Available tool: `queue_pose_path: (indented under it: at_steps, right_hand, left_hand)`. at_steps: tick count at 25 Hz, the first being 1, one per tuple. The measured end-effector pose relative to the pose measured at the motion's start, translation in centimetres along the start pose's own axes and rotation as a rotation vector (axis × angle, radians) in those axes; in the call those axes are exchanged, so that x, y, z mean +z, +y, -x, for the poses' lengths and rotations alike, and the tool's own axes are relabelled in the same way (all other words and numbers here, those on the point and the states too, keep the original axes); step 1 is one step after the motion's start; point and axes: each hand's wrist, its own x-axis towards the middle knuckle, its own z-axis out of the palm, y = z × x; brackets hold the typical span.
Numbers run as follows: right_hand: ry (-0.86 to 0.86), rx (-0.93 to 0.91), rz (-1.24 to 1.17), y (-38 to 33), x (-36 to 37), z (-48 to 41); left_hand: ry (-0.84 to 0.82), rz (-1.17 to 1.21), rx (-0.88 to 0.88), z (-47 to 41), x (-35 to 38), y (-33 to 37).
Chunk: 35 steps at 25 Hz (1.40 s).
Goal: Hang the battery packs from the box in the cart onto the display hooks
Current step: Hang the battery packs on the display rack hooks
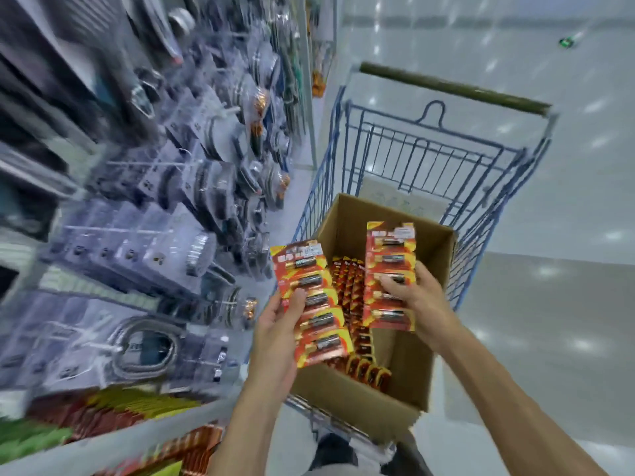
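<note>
An open cardboard box (433, 255) sits in a blue wire cart (405, 149). Rows of red and orange battery packs (354, 286) stand inside the box. My left hand (278, 331) grips one long red battery pack (316, 304) by its left edge, above the box's near left corner. My right hand (415, 304) holds a second battery pack (390, 266) upright over the box's middle. The display hooks (220, 111) on the left carry bagged goods and look blurred.
Shelving with hanging clear packets (137, 235) runs along the left. More red and yellow packs (113, 410) lie on a low shelf at bottom left. The cart's green handle (453, 87) points away. Pale shiny floor (567, 201) lies to the right.
</note>
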Motion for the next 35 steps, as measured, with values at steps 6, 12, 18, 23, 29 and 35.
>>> queue_pose_path:
  at_steps: [6, 12, 18, 23, 29, 35]
  right_hand:
    - [-0.214, -0.084, -0.062, -4.7, 1.8, 10.6]
    - [-0.521, -0.097, -0.034, -5.2, 5.2, 17.5]
    - [-0.83, -0.037, 0.073, -1.7, 11.6, 24.6]
    - [-1.053, 0.019, 0.175, 2.7, 18.2, 32.5]
    - [-1.283, 0.059, 0.275, 9.2, 24.7, 44.0]
    - [-1.424, 0.059, 0.371, 16.6, 28.5, 57.5]
  left_hand:
    - [-0.007, 0.084, 0.192, 8.0, -3.2, 1.8]
    - [0.161, 0.193, 0.43, 19.9, -8.4, -0.5]
    - [0.44, 0.356, 0.625, 33.0, -14.2, -5.0]
    - [0.684, 0.502, 0.714, 43.1, -19.1, -8.9]
    - [0.905, 0.599, 0.824, 55.2, -24.8, -14.4]
    - [1.08, 0.619, 0.876, 67.2, -31.5, -21.2]
